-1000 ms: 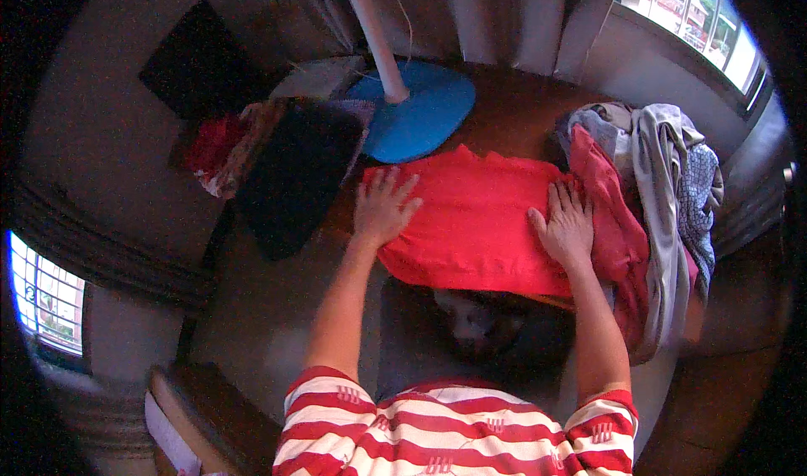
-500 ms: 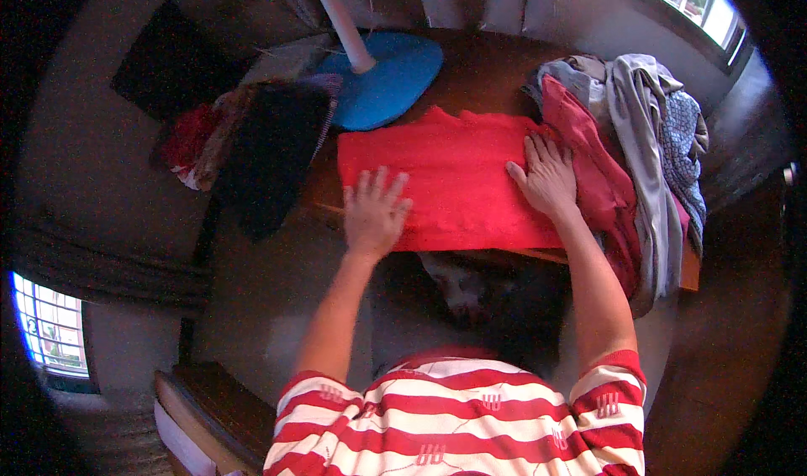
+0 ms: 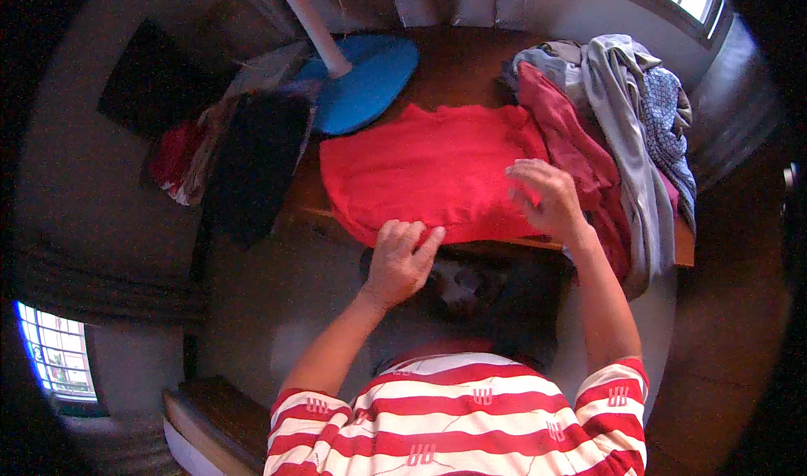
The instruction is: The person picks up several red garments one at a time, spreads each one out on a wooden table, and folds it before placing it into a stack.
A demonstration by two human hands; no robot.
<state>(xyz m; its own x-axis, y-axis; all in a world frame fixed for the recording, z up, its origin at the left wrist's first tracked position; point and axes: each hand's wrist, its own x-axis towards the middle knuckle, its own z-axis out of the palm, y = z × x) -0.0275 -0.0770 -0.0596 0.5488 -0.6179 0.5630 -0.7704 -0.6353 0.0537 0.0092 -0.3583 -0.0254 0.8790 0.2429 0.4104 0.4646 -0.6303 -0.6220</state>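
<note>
A red cloth [image 3: 429, 169], looking like a folded garment, lies spread on the brown wooden table, its near edge at the table's front. My left hand [image 3: 402, 262] is closed on that near edge, left of its middle, with the fingers over the fabric and the thumb pointing right. Just above the cloth's right part hovers my right hand [image 3: 548, 194], fingers bent and thumb apart, with nothing seen in it. Its fingertips are close to the fabric; whether they touch it is hard to tell.
A heap of clothes [image 3: 622, 115] fills the table's right side, some hanging over the front edge. At the back left stands a blue base [image 3: 370, 81] with a white pole [image 3: 311, 22]. Dark clothes [image 3: 256, 161] hang at the left. The wooden tabletop [image 3: 462, 64] shows behind the cloth.
My left hand has gone from lying flat on the cloth to gripping its near edge, now pulled into a curve. The right hand has lifted off and bent its fingers.
</note>
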